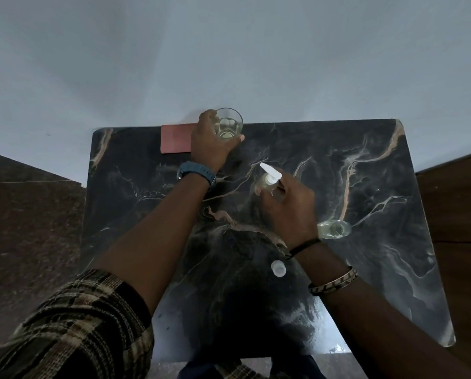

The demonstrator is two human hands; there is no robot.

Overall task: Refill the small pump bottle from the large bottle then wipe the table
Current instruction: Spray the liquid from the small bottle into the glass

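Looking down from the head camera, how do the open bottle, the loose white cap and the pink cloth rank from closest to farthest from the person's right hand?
From the right hand:
1. Open bottle, just right of the wrist.
2. White cap, on the table nearer the person, under the forearm.
3. Pink cloth, at the table's far edge, beside the left hand.

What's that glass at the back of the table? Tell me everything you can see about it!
The glass is a clear tumbler with a patterned, flower-like bottom. It holds a little pale, yellowish liquid. It stands upright at the far edge of the dark marble table, right beside a pink cloth. The left hand grips it, fingers curled round one side and the thumb on the other.
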